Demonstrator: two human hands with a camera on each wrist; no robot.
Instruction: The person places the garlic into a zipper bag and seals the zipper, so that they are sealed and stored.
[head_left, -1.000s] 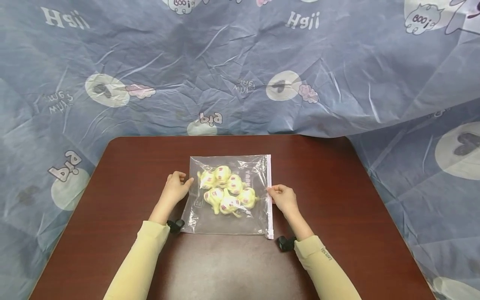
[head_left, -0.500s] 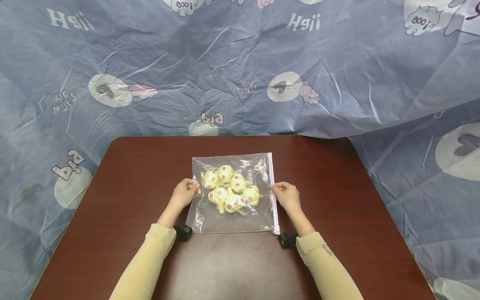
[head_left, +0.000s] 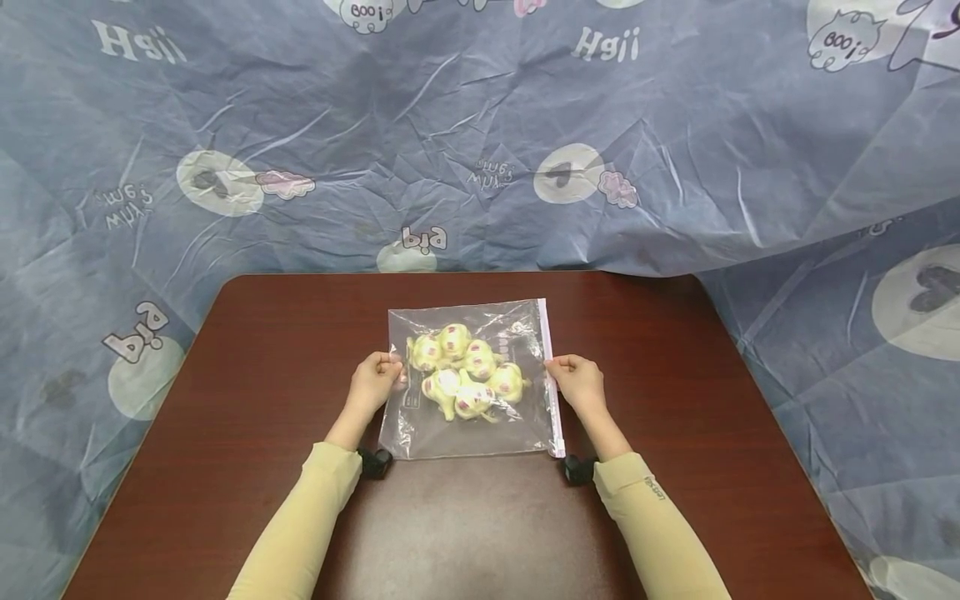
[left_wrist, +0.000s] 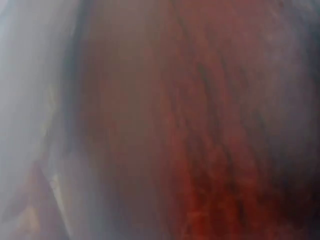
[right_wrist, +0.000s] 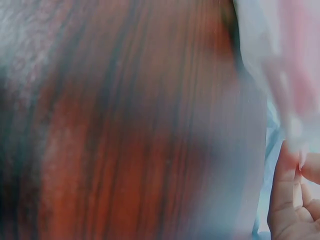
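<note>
Dark reddish-brown wood makes up the desk, its rounded corners showing at the far side in the head view. Nearest the camera, two forearms in pale yellow sleeves come in from the bottom edge, each with a small black camera strapped at the wrist. The right sleeve carries a short line of dark print near the cuff, too small to read.

Just beyond the wrists a clear plastic bag lies flat on the middle of the desk, between the two hands. The left hand pinches the bag's left edge with curled fingers. The right hand grips the bag's right edge at the pink zip strip, which runs front to back along that side. Inside the bag, towards its far half, sits a cluster of small yellow toys with pink patches, closer to the left hand than the right. Faint print shows on the bag's film but cannot be made out.

Both wrist views are blurred; the right one shows wood grain and fingertips beside the hazy bag edge.

Behind the desk hangs a crumpled blue-grey sheet printed with cartoon shapes and mirrored words, among them "big", "High" and "Boo!".
</note>
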